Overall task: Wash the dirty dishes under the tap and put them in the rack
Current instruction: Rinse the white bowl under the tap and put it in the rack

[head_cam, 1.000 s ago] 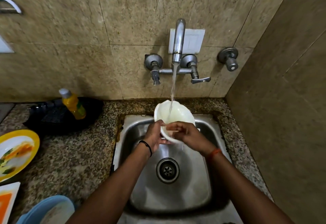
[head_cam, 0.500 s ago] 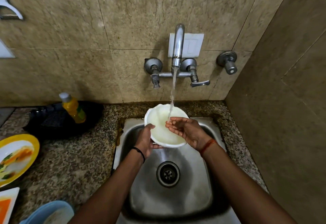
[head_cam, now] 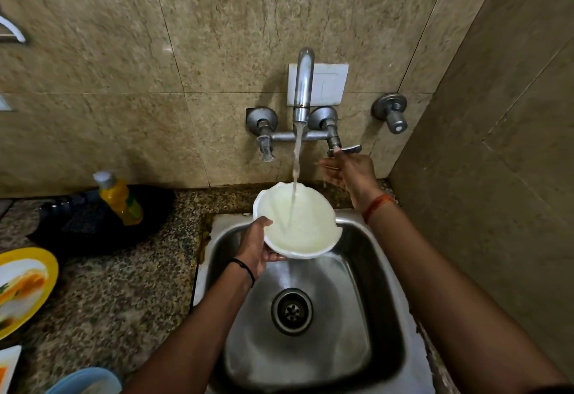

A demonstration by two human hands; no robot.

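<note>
A white bowl [head_cam: 302, 232] sits under the running tap [head_cam: 302, 83], above the back of the steel sink [head_cam: 357, 347]. Water streams into it and spills over. My left hand [head_cam: 256, 247] grips the bowl's left rim, thumb inside. My right hand [head_cam: 349, 170] is raised off the bowl, fingers straight, its fingertips at the tap's right lever handle [head_cam: 346, 149]. It holds nothing.
On the granite counter [head_cam: 118, 294] to the left lie a yellow dirty plate [head_cam: 21, 288], a yellow soap bottle [head_cam: 119, 199] on a black pan, a blue bowl [head_cam: 84, 382] and a white plate edge [head_cam: 7, 365]. A tiled wall closes the right side.
My right hand left the bowl and rose up and right to the tap's lever. The bowl stays under the stream, held by my left hand alone.
</note>
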